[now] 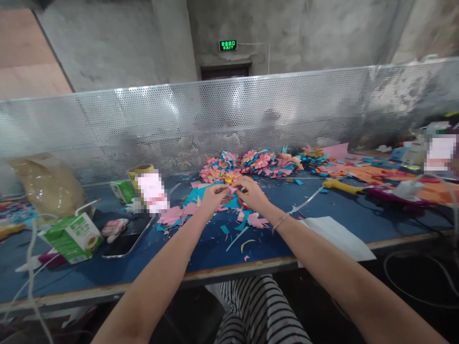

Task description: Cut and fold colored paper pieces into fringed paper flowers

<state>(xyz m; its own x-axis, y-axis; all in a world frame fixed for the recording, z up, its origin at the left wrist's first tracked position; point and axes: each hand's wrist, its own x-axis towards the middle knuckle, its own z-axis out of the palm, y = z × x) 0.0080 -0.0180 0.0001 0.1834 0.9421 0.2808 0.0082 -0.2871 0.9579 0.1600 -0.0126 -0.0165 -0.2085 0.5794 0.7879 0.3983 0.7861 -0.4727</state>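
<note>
My left hand [214, 195] and my right hand [250, 192] meet over the middle of the blue table. Between their fingertips is a small pink paper piece [232, 190], with the fingers of both hands pinched at it. Pink and blue paper scraps [179, 215] lie around and under my hands. Just beyond them sit bunches of pink, blue and yellow paper flowers [220, 167], with another bunch [263, 162] to their right. The exact shape of the held piece is partly hidden by my fingers.
A green drink carton [73, 239] with a straw and a phone [125, 243] stand at left. A yellow-tipped purple glue gun [387, 191] and orange paper sheets [362, 172] lie right. White paper [335, 236] overhangs the front edge. A perforated metal screen [172, 124] runs behind.
</note>
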